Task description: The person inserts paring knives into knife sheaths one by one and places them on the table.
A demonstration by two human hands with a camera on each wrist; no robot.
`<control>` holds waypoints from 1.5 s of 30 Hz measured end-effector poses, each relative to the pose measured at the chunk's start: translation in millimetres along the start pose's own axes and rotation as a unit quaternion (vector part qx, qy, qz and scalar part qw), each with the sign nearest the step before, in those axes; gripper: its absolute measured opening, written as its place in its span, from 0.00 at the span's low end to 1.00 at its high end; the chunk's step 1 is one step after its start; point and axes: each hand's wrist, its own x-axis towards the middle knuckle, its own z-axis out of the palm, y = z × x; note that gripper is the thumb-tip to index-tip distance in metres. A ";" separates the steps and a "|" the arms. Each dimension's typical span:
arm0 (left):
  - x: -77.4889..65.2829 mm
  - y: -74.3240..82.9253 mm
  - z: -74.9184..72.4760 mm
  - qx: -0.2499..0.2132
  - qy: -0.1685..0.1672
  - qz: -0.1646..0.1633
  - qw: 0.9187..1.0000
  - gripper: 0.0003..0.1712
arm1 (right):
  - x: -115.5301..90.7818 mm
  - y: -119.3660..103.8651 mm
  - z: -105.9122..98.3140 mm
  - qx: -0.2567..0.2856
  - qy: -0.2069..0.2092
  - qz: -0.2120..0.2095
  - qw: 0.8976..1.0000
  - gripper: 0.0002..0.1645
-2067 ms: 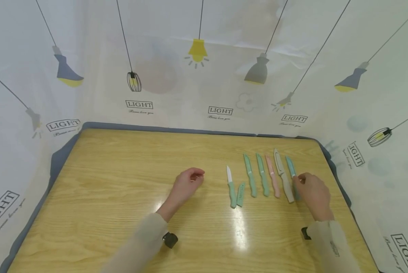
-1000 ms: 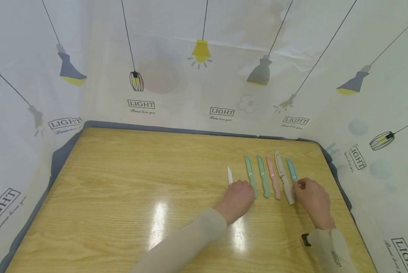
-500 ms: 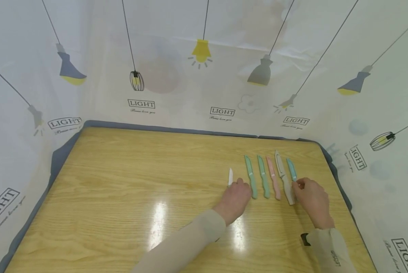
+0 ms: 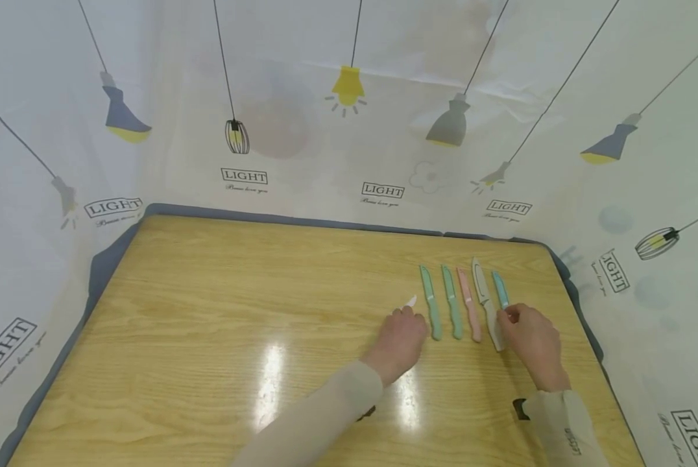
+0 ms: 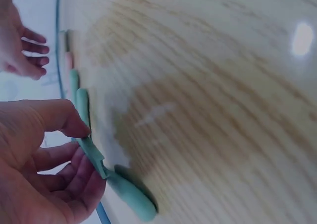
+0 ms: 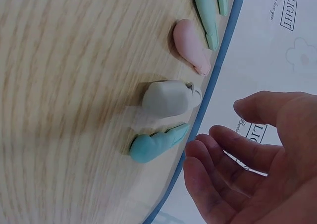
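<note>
My left hand (image 4: 400,338) pinches a small green knife sheath (image 5: 93,153) between thumb and fingers. Close to the sheath's lower end lies the green handle (image 5: 132,196) of a paring knife, its white blade tip (image 4: 411,301) poking out beyond the fingers in the head view. Whether the fingers also touch that knife is hidden. Above the handle of a blue knife (image 4: 500,289) hovers my right hand (image 4: 532,340), fingers loosely bent and holding nothing in the right wrist view (image 6: 247,159).
Sheathed knives lie in a row on the wooden table (image 4: 209,311): two green (image 4: 431,303), a pink one (image 4: 469,305) and a larger cream one (image 4: 488,305), left of the blue knife. Patterned cloth (image 4: 302,130) hangs behind the table's far edge.
My left hand came right over the unsheathed knife and loose sheath, and took hold of the sheath. The blade tip has swung rightward. My right hand has hardly moved.
</note>
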 end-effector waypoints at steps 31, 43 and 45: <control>-40.2 -112.1 -22.9 -0.779 0.057 -0.204 0.590 0.24 | -34.7 -82.3 40.6 0.066 -0.019 -0.121 0.990 0.19; -56.5 -127.2 -19.8 -0.778 0.081 -0.237 0.576 0.23 | -37.0 -117.7 67.8 0.081 -0.024 -0.146 0.986 0.17; -59.2 -129.2 -19.3 -0.776 0.082 -0.245 0.576 0.23 | -36.5 -122.0 70.1 0.075 -0.024 -0.146 0.986 0.17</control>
